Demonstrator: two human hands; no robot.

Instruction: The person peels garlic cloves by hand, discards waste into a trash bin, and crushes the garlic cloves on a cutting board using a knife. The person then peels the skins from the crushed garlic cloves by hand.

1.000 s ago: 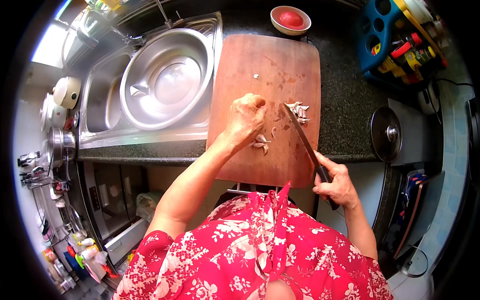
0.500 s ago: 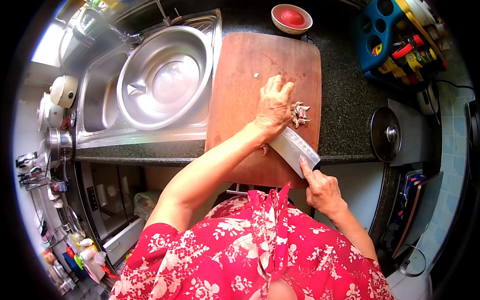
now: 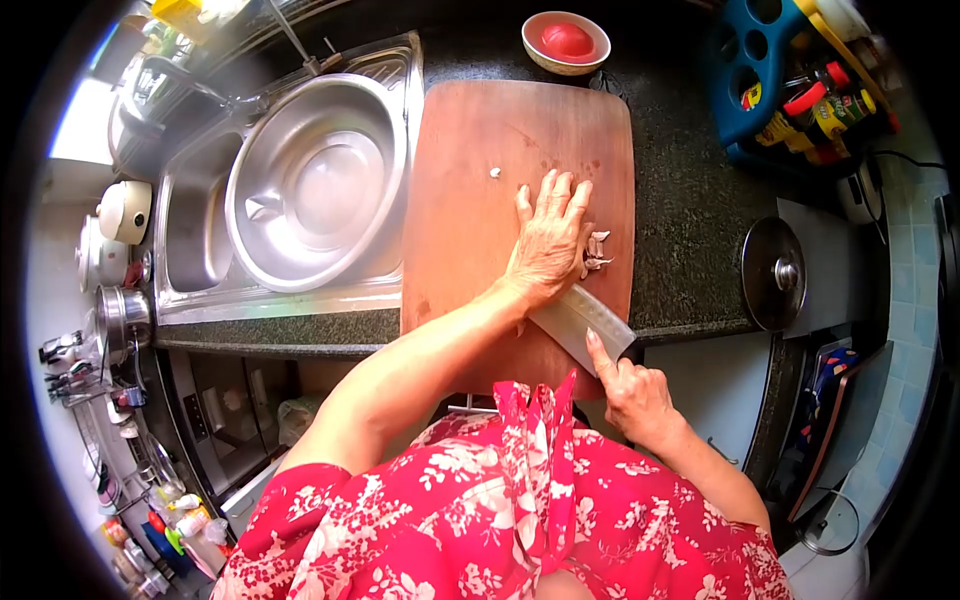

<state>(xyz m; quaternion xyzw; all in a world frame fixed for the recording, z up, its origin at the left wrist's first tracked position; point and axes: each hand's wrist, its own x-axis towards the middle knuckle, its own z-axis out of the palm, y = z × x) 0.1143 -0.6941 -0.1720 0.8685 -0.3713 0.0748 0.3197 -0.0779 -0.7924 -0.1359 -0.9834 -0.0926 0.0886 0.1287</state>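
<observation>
On a wooden cutting board (image 3: 460, 240) lies a cleaver (image 3: 578, 322), its blade resting flat. My right hand (image 3: 635, 395) grips its handle, with the index finger stretched along the blade. My left hand (image 3: 545, 240) is open, fingers spread, its palm over the far end of the blade. What lies beneath that palm is hidden. Several garlic cloves (image 3: 597, 252) are just right of my left hand, partly covered by it. One small pale clove (image 3: 494, 172) sits apart, farther up the board. A bit of garlic or skin shows by the near edge of my left wrist.
Left of the board, a large metal basin (image 3: 240, 200) sits over the sink (image 3: 180, 235). A bowl (image 3: 566, 62) with something red stands behind the board. To the right are a glass lid (image 3: 770, 275) and a blue rack (image 3: 740, 120) with bottles.
My left hand has gone from curled fingers to spread, flat ones, and covers more of the garlic cloves. My right hand keeps its hold on the cleaver. The view has shifted slightly.
</observation>
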